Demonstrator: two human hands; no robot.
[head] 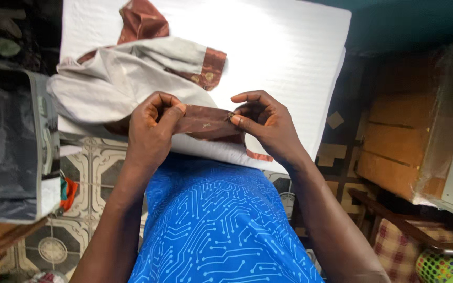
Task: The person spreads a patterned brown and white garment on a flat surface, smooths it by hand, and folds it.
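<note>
Nearest the lens, a blue garment (221,225) printed with pale circuit-like lines, filling the lower middle of the view. Beyond it, a white padded counter (284,47), broad and bright, reaching to the top edge. Spread over the counter's left half, a pale grey-beige cloth (116,78) trimmed in shiny brown, bunched and folded, one brown corner turned up near the top. To the far left, a dark grey bag (6,141) with a light rim, just beside the cloth. To the right, a wooden cabinet (394,152) under clear plastic, well apart from the counter. Below, patterned floor tiles (53,241) in cream and brown.

At the near edge of the counter, held up between both hands, a brown strip (205,124) of the cloth's trim, stretched flat and level. Left hand (150,131) curled closed, thumb and fingers pinching the strip's left end. Right hand (266,126) partly curled, thumb and forefinger pinched shut on the strip's right end, other fingers arched loosely above. Something tiny at the right pinch, too small to tell.
</note>
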